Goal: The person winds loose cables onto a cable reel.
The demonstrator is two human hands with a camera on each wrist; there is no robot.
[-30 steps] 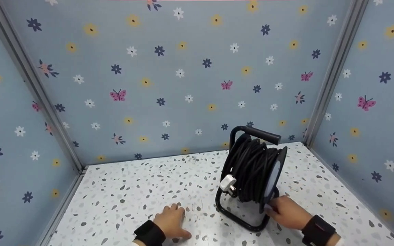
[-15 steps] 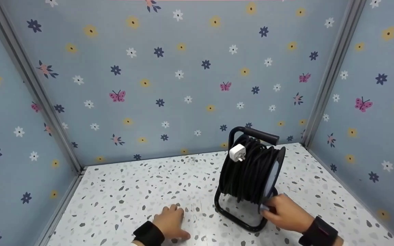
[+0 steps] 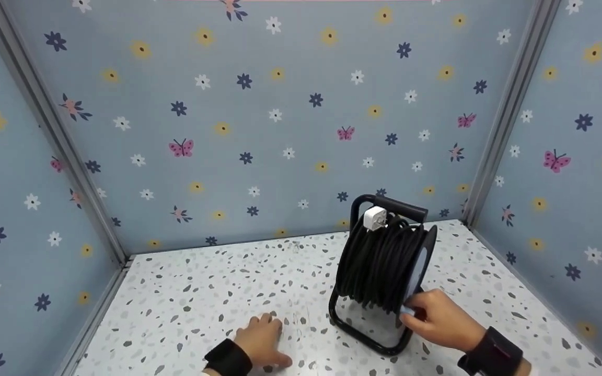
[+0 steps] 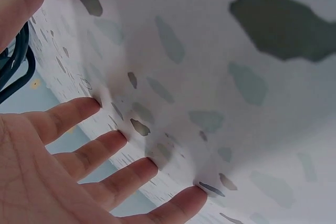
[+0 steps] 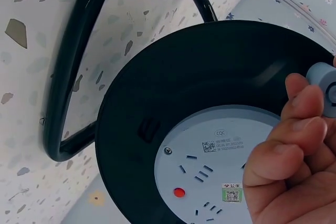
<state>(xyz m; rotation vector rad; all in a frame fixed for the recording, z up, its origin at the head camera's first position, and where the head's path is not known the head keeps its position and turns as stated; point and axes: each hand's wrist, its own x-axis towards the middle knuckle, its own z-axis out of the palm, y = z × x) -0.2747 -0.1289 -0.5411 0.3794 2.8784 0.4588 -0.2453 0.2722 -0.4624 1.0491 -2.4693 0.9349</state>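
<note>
A black cable reel stands on its tube frame, with black cord wound round the drum. Its white plug sits at the top of the windings, just under the handle. In the right wrist view, the reel's black side disc has a grey centre plate. My right hand holds the small grey knob near the disc's edge between curled fingers and thumb. To the left of the reel, my left hand rests its spread fingertips on the speckled tabletop.
The white speckled tabletop meets a flower-patterned back wall and side panels. Grey metal posts mark the corners. The reel's tube base lies between the hands.
The drum has turned, carrying the plug from the lower left side up to the top beneath the handle. My right hand has shifted slightly with the knob; the left hand stays put.
</note>
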